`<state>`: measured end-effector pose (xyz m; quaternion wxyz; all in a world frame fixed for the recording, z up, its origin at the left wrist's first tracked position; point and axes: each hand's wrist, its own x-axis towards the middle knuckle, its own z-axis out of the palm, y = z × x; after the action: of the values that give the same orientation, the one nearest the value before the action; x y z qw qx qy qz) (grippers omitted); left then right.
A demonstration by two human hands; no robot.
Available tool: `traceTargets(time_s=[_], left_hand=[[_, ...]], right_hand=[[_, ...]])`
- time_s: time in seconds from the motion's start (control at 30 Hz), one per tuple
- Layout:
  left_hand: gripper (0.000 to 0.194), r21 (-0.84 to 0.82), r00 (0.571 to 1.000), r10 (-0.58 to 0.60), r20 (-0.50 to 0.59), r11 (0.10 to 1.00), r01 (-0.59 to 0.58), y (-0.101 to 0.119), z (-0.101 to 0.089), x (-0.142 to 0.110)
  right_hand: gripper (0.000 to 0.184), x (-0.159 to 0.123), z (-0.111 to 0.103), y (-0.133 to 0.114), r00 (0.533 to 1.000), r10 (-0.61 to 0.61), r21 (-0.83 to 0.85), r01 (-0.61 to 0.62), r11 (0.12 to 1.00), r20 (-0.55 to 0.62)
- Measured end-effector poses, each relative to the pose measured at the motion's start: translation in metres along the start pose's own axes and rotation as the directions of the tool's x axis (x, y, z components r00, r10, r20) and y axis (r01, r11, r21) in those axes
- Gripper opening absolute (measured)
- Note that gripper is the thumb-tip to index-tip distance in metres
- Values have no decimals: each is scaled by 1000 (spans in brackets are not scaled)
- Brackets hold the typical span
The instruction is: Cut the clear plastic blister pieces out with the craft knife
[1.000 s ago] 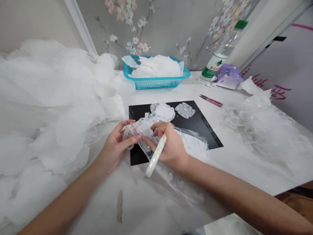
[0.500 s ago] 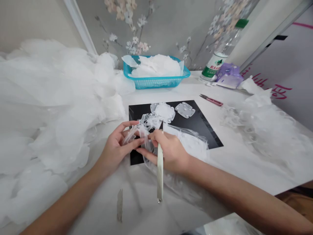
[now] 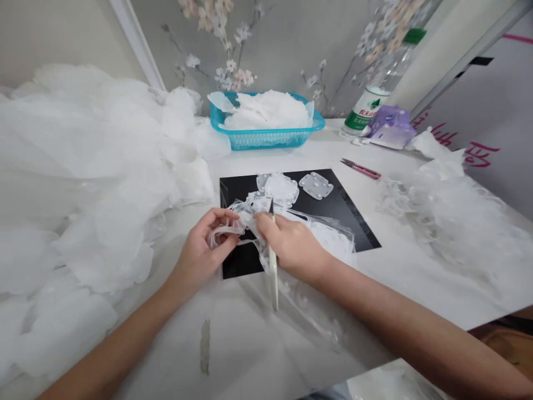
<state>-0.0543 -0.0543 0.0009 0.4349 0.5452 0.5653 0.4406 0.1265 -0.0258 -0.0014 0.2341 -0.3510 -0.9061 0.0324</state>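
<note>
Left hand (image 3: 204, 241) gripping clear strips (image 3: 228, 229), thumb and fingers closed round a loop of them, over left part of black mat (image 3: 245, 261). Right hand (image 3: 297, 244) closed on knife (image 3: 273, 283), dark tip pointing away from the person, pale handle hanging down toward near edge of desk (image 3: 166, 350). Right fingertips hidden; can't tell if they also pinch the strips.

Strips run between the hands into a tangled clump (image 3: 260, 204) on the mat. Clear film (image 3: 287, 291) trails from under right hand onto desk. White pieces (image 3: 333, 239) lie right of the right hand, partly under film; count unclear.

Progress, judged from layout: partway. Flat grey piece (image 3: 316, 185) lies loose at top of mat; white piece (image 3: 282, 189) beside it, overlapping another one. Those look separated. Strips in hand look joined to the clump, so that part seems unfinished. Batch by right hand looks not yet sorted out.

Around: big white pile (image 3: 91, 166) at left, clear scrap-like pile (image 3: 453, 216) at right, blue basket (image 3: 266, 140) behind mat holding white sheets (image 3: 270, 111). Pink snips (image 3: 361, 169) on desk right of mat, unheld. Bottle (image 3: 366, 111) upright, beside purple pack (image 3: 391, 126).
</note>
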Motion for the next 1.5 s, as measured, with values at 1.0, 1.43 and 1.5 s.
traceTargets(time_s=[1.0, 1.43, 1.5], left_hand=[[18, 808, 944, 322, 64, 538, -239, -4, -6, -3], [50, 274, 948, 285, 143, 909, -314, 7, -6, -23], [74, -46, 931, 22, 363, 999, -6, 3, -4, -14]], right_hand=[[19, 11, -5, 90, 495, 644, 528, -371, 763, -583], [28, -1, -10, -1, 731, 179, 88, -161, 983, -659], [26, -7, -10, -6, 831, -81, -53, 62, 997, -550]])
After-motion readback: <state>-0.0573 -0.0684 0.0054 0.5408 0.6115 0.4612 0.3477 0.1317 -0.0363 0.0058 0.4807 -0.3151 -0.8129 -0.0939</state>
